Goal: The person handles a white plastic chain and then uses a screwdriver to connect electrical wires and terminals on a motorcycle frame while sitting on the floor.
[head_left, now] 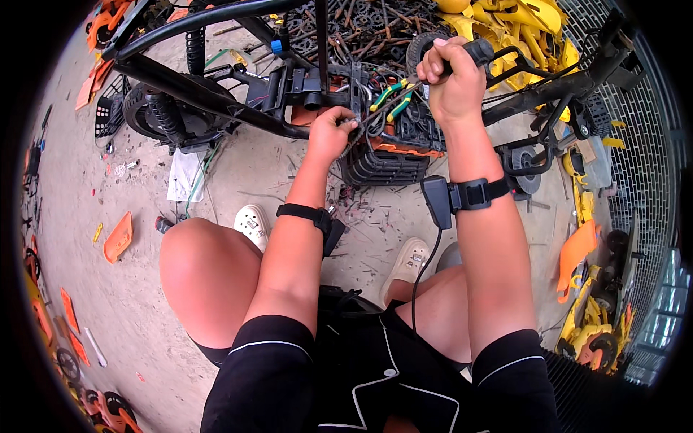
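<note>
The right hand point(456, 78) clamps its fingers on a black-handled metal screwdriver point(479, 50); the left hand's point(332, 136) finger grip, beside the black tubular frame point(238, 112), is unclear.

Looked like a workshop, from the bare frame point(191, 93), pliers point(399, 107), heaped metal parts point(357, 29) and yellow panels point(533, 16).
</note>
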Motion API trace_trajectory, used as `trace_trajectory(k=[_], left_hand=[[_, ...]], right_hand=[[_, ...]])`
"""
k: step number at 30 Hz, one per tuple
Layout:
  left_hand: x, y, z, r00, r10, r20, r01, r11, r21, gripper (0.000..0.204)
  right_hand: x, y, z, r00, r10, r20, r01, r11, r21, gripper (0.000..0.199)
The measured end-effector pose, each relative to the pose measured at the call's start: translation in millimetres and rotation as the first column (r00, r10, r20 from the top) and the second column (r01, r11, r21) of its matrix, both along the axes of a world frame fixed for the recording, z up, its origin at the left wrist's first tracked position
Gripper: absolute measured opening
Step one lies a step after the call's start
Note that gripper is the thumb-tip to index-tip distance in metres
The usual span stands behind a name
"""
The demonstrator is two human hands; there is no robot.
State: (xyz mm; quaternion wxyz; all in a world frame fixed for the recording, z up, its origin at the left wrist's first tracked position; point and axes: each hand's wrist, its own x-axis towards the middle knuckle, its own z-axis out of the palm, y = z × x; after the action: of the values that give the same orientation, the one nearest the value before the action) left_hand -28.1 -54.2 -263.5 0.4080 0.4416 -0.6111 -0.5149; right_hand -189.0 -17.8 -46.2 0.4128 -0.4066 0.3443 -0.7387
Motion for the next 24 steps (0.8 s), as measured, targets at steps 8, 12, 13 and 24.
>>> trace_trajectory(k=[8,12,13,24], left_hand=[[10.5,-15.8,13.5,0.975,-0.079,0.209,0.104,0.988,-0.11,0.019],[20.5,-29.2,23.7,0.93,-0.121,0.348,0.216,0.944,-0.251,0.019],[23.1,-32.0,23.4,0.925,-0.119,0.361,0.234,0.927,-0.293,0.018],[9.6,-32.3,44.4,0.978,0.076,0.196,0.03,0.872,-0.489,0.013]], right_hand=[[10.6,8.4,-4.8,0.982,-0.175,0.076,0.182,0.98,-0.087,0.017],[6.9,6.2,-0.4,0.963,-0.237,0.129,0.251,0.962,-0.109,0.018],[6.6,6.1,0.1,0.963,-0.237,0.129,0.252,0.961,-0.114,0.018],[11.1,6.0,5.4,0.941,-0.339,0.019,0.337,0.925,-0.173,0.021]])
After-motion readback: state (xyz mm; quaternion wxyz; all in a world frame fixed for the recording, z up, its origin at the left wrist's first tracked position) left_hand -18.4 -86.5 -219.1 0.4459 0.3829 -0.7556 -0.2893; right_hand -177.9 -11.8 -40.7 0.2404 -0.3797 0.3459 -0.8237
